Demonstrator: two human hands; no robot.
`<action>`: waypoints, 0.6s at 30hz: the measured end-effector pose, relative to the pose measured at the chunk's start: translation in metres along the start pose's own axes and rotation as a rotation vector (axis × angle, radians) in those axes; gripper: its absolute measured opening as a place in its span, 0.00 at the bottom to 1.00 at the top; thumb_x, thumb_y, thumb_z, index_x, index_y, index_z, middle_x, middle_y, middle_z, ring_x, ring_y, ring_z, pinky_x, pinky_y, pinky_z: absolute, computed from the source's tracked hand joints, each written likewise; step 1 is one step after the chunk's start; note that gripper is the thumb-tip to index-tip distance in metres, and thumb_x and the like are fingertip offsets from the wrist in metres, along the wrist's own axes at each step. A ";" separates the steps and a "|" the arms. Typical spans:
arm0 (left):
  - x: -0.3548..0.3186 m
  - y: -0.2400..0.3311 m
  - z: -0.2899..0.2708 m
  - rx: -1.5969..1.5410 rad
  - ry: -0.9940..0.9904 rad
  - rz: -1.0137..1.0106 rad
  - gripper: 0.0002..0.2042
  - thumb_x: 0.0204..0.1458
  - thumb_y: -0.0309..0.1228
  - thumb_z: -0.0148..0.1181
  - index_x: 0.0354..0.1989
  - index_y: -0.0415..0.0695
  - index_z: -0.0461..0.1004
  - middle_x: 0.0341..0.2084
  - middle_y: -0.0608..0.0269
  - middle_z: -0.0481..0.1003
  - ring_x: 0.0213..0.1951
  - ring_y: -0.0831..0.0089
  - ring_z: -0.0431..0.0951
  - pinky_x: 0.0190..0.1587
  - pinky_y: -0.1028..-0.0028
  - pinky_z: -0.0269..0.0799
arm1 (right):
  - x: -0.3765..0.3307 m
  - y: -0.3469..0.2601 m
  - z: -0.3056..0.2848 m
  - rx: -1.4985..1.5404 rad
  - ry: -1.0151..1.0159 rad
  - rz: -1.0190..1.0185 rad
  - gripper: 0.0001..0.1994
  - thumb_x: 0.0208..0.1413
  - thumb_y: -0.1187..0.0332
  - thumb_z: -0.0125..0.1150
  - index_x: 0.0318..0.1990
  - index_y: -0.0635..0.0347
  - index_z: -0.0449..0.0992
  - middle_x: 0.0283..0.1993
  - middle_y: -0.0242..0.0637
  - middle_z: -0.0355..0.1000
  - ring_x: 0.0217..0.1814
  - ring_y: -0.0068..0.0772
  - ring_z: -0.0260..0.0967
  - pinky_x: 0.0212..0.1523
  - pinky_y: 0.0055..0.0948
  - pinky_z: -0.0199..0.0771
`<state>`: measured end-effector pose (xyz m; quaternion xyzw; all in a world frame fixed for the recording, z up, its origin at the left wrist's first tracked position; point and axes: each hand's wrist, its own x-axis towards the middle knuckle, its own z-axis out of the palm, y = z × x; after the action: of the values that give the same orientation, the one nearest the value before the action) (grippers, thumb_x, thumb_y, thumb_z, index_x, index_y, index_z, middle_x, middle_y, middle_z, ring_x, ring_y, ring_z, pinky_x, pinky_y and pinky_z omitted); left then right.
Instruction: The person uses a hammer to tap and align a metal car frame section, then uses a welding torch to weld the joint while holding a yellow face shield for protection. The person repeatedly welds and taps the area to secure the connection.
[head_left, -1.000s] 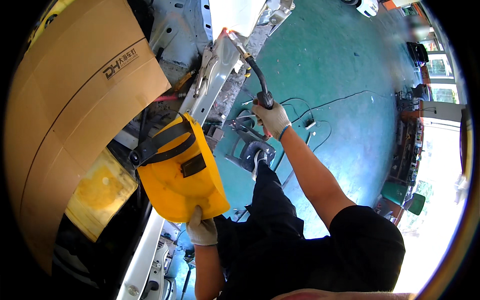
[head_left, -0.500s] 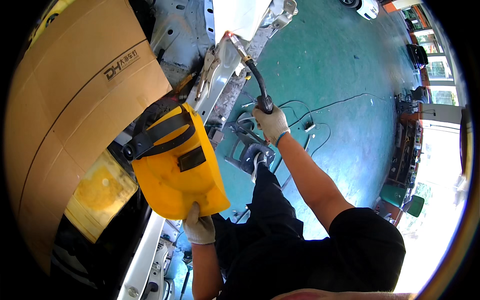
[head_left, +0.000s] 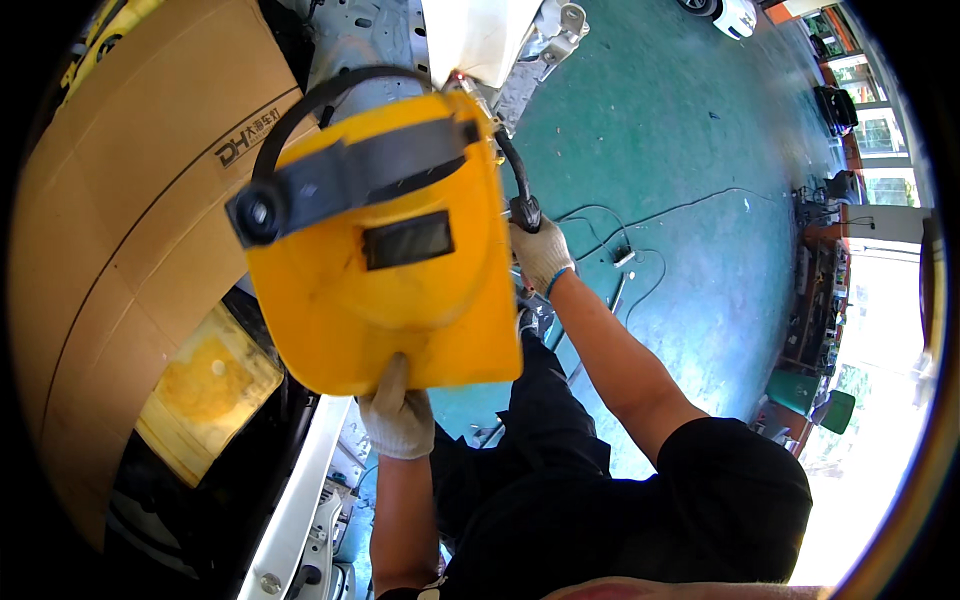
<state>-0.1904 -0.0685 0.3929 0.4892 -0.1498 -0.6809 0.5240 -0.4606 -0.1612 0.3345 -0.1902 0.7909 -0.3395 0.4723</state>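
Yellow mask (head_left: pixel 400 320): inside showing, long axis fore-and-aft; left fingers (head_left: pixel 395 382) grip its near edge. At mask's right: torch (head_left: pixel 516 165), apparently pointing forward-left; right fingers (head_left: pixel 522 243) clasp it.

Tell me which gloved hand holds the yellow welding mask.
The left hand, its thumb over the lower edge of the yellow welding mask; the right hand instead grips the welding torch.

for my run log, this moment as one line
gloved left hand: grips yellow curved welding mask by lower edge; gloved right hand: holds black bent-necked torch; torch: pointed at white body panel
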 end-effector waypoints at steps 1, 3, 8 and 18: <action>0.004 0.006 0.017 -0.181 -0.004 -0.041 0.20 0.66 0.28 0.60 0.65 0.38 0.72 0.61 0.57 0.77 0.64 0.63 0.77 0.67 0.64 0.73 | 0.003 0.003 0.002 0.027 -0.004 -0.023 0.13 0.58 0.60 0.68 0.42 0.58 0.78 0.28 0.29 0.74 0.26 0.22 0.70 0.28 0.28 0.72; 0.015 0.002 0.027 -0.124 -0.068 -0.028 0.20 0.66 0.26 0.60 0.65 0.38 0.71 0.61 0.57 0.77 0.64 0.64 0.77 0.67 0.65 0.74 | 0.013 0.016 -0.001 0.088 0.005 -0.066 0.12 0.58 0.60 0.68 0.42 0.58 0.78 0.28 0.29 0.74 0.26 0.21 0.70 0.27 0.28 0.71; 0.018 0.010 0.068 -0.212 -0.091 -0.006 0.21 0.65 0.22 0.60 0.66 0.38 0.71 0.62 0.58 0.78 0.64 0.64 0.78 0.67 0.65 0.75 | 0.023 0.033 0.006 0.138 -0.033 -0.125 0.12 0.58 0.60 0.68 0.42 0.58 0.78 0.28 0.29 0.74 0.26 0.21 0.70 0.27 0.28 0.71; -0.009 -0.019 -0.027 -0.197 -0.004 -0.037 0.20 0.67 0.25 0.57 0.67 0.36 0.70 0.61 0.54 0.78 0.64 0.59 0.77 0.66 0.64 0.73 | 0.008 0.021 0.001 0.147 -0.070 -0.067 0.13 0.57 0.61 0.68 0.44 0.59 0.78 0.28 0.30 0.74 0.24 0.21 0.69 0.25 0.29 0.69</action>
<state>-0.1791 -0.0446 0.3713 0.4365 -0.0742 -0.7030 0.5566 -0.4635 -0.1517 0.3139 -0.1931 0.7400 -0.4053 0.5008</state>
